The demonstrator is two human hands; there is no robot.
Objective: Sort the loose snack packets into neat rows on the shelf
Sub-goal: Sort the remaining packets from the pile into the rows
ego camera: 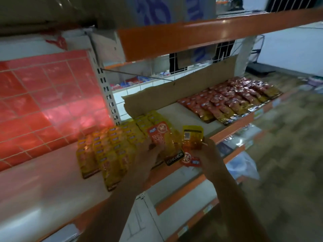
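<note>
Both my forearms are stretching up to the shelf (185, 114). My left hand (148, 157) is pinching a yellow packet (162, 138) by its lower edge, and the packet is lying against the yellow rows (111, 145) at the shelf's front. My right hand (210, 154) is gripping a second packet (192, 138) just beside it, upside down, with my fingers curling round it. Red rows (232, 100) are lying well apart to the right, in front of a cardboard sheet (183, 88).

"DNCHEW" on yellow packet (168, 144)
</note>
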